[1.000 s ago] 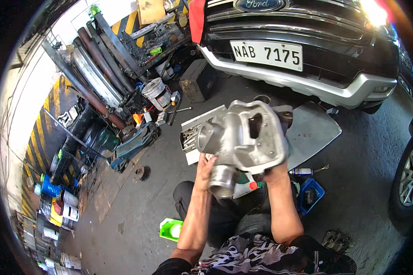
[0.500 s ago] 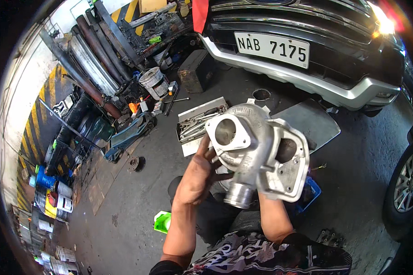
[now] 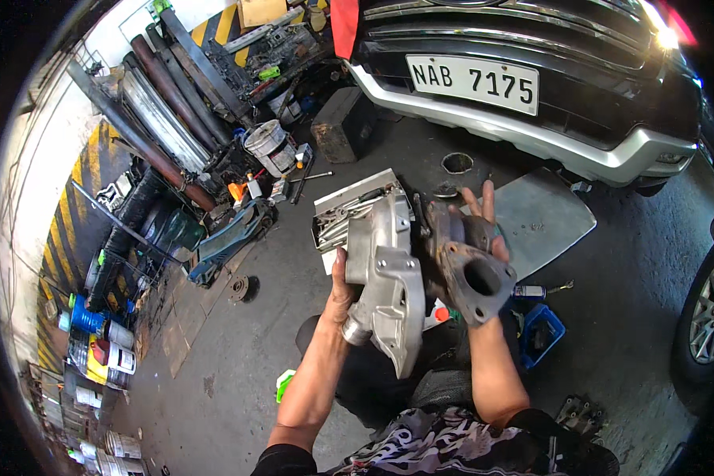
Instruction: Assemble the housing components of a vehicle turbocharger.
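A turbocharger [image 3: 401,285] is held up in front of me, between both hands. Its clean silver compressor housing [image 3: 383,234] faces left, and its rusty brown turbine housing [image 3: 451,252] faces right, with a three-hole flange turned toward me. My left hand [image 3: 340,295] grips the silver side, thumb up along its edge, other fingers mostly hidden behind. On the rusty side, my right hand [image 3: 488,205] supports the housing from behind; some fingers stick out past it, and the palm is hidden.
A toolbox tray of wrenches [image 3: 349,218] lies on the floor beyond the turbocharger. A grey flat panel [image 3: 551,214] and a blue bin [image 3: 543,337] are at the right. A vehicle's front bumper [image 3: 468,123] stands ahead. Buckets and a blue metal part [image 3: 230,238] are at the left.
The turbocharger has turned in my hands, so its silver inlet now points left and the rusty turbine side has come into view. My right fingers now show beyond it.
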Motion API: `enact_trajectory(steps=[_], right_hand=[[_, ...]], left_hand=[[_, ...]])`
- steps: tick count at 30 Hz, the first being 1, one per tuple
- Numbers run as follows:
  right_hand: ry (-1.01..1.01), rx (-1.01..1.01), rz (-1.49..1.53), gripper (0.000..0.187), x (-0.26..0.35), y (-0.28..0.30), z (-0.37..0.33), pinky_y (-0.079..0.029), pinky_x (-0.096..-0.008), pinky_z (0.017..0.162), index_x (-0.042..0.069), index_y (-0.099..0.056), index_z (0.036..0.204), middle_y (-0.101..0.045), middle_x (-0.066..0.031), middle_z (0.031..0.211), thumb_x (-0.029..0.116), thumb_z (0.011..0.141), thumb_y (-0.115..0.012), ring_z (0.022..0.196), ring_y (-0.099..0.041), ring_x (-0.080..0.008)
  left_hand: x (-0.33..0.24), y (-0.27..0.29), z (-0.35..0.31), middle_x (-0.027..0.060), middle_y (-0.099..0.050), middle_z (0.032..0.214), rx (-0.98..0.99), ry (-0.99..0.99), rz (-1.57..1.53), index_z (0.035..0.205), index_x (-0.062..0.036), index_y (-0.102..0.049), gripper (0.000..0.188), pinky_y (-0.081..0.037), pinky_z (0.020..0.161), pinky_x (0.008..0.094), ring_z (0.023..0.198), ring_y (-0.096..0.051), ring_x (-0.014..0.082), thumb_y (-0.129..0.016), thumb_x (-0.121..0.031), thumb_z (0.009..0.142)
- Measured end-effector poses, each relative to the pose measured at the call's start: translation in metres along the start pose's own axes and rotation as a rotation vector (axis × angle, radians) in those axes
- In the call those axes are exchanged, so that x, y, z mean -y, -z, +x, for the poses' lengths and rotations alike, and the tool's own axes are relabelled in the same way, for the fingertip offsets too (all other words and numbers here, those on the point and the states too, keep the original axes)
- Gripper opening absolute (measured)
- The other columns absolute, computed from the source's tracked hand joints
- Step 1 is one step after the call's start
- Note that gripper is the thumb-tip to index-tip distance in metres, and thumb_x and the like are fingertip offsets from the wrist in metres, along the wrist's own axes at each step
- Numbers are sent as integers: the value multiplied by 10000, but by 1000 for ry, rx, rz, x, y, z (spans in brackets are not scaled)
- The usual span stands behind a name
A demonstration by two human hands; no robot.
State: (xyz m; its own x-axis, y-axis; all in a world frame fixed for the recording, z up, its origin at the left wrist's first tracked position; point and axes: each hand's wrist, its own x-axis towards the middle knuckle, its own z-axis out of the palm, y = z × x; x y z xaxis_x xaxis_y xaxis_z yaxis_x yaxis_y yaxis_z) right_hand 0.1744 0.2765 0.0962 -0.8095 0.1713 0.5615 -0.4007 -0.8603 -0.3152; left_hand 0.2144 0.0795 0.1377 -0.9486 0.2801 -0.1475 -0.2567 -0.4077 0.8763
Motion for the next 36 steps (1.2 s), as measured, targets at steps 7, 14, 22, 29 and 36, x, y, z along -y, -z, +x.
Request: enact_trajectory(steps=[7, 14, 22, 29, 36], right_hand=[[-358, -431, 114, 707, 4, 13, -5, -497, -384, 939, 85, -283, 1497, -569, -116, 1264, 547, 978, -415, 1099, -595, -235], [-386, -453, -147, 524, -17, 19, -8, -525, -312, 840, 26, -519, 1289, -616, -63, 994, 447, 986, -443, 935, -625, -159], [-271, -283, -499, 598, -31, 39, -14, -444, -308, 926, -6, -556, 1257, -594, -94, 1054, 492, 940, -457, 1027, -565, -176], [-105, -25, -641, 686, -29, 34, -11, -416, -333, 965, -24, -529, 1304, -581, -135, 1144, 535, 915, -451, 1067, -547, -210], [-381, -244, -296, 720, -25, 18, -15, -483, -331, 919, 16, -381, 1418, -597, -147, 1143, 550, 937, -415, 1066, -582, -210]], left_hand=[[54, 38, 53, 145, -414, 1437, 148, -255, 35, 1485, -68, -262, 1082, -409, 1065, 424, 1275, -477, 267, -546, -798, 739], [65, 64, 83, 103, -288, 1538, 242, -338, 75, 1537, -93, -136, 1187, -308, 1140, 402, 1374, -360, 244, -526, -841, 701], [63, 71, 78, 109, -262, 1552, 227, -248, 52, 1546, -112, -33, 1296, -275, 1161, 400, 1398, -326, 245, -499, -905, 634], [68, 81, 76, 141, -430, 1441, 243, -251, -91, 1546, -163, -5, 1433, -395, 1098, 431, 1297, -463, 302, -695, -840, 487], [65, 87, 76, 83, -459, 1418, 339, -318, -123, 1546, -174, 20, 1422, -401, 1089, 406, 1273, -482, 246, -705, -813, 503]])
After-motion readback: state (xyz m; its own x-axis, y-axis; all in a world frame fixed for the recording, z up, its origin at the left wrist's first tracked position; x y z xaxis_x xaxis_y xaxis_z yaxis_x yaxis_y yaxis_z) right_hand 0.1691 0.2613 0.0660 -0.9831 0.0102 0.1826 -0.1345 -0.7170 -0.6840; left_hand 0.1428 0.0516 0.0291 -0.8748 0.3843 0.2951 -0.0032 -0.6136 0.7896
